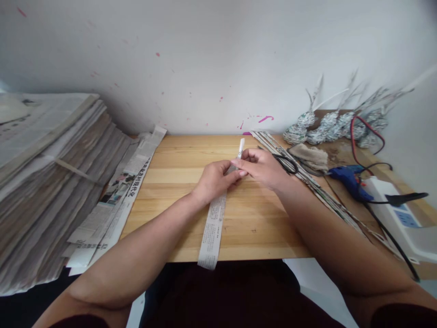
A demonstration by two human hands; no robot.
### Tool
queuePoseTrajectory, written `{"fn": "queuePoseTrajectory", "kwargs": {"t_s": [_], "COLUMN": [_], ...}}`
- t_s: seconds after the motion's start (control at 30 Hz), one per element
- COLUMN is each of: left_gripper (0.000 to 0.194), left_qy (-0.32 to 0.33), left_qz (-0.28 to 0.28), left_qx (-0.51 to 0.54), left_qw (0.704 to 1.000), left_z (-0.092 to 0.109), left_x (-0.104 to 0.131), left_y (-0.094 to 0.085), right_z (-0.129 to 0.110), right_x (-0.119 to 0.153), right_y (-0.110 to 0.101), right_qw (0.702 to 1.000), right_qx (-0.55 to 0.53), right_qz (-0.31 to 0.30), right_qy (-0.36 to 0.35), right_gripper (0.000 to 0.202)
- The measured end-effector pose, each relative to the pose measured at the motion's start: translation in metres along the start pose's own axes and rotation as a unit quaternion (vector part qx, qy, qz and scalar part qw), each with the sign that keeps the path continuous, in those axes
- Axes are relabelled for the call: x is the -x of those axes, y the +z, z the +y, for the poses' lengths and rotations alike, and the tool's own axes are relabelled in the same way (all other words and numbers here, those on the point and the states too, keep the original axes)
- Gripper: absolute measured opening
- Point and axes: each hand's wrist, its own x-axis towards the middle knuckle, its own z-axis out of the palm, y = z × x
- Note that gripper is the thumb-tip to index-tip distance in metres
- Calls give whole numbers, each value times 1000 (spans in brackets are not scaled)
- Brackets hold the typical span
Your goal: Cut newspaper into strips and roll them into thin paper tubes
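A craft corner at home: a wooden table (177, 155) by a paint-spotted wall (211, 68), big newspaper piles (51, 182), a blue glue gun (348, 180).

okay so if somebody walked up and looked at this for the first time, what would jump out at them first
Both hands meet mid-board: the left hand and right hand pinch a newspaper strip that runs toward the near edge of the wooden board, its far end rolled into a thin tube. A tall stack of newspapers fills the left side, and a blue glue gun lies at right.
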Motion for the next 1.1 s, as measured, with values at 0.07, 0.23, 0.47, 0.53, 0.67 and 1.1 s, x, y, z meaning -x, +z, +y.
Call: {"fn": "queuePoseTrajectory", "kwargs": {"t_s": [0.07, 0.23, 0.47, 0.53, 0.67, 1.1], "left_gripper": [31, 21, 19, 22, 21, 16], "left_qy": [1, -28, -45, -46, -38, -58], "left_qz": [-35, -6, 23, 33, 37, 77], "left_qx": [26, 54, 67, 97, 135, 180], "left_qw": [999, 998, 996, 994, 989, 979], "left_z": [1, 2, 0, 1, 2, 2], "left_x": [1, 0, -3, -4, -5, -7], "left_y": [0, 0, 1, 1, -1, -2], "right_z": [0, -2, 5, 6, 2, -4], "right_x": [-1, -4, -2, 0, 1, 0], "right_y": [1, -2, -1, 0, 1, -2], "right_qw": [1000, 1000, 995, 990, 993, 993], "right_qx": [1, -13, 86, 123, 89, 53], "right_qz": [10, 12, 32, 31, -3, 85], "right_qy": [-1, -1, -48, -59, -71, -59], "right_gripper": [36, 20, 25, 24, 19, 38]}}
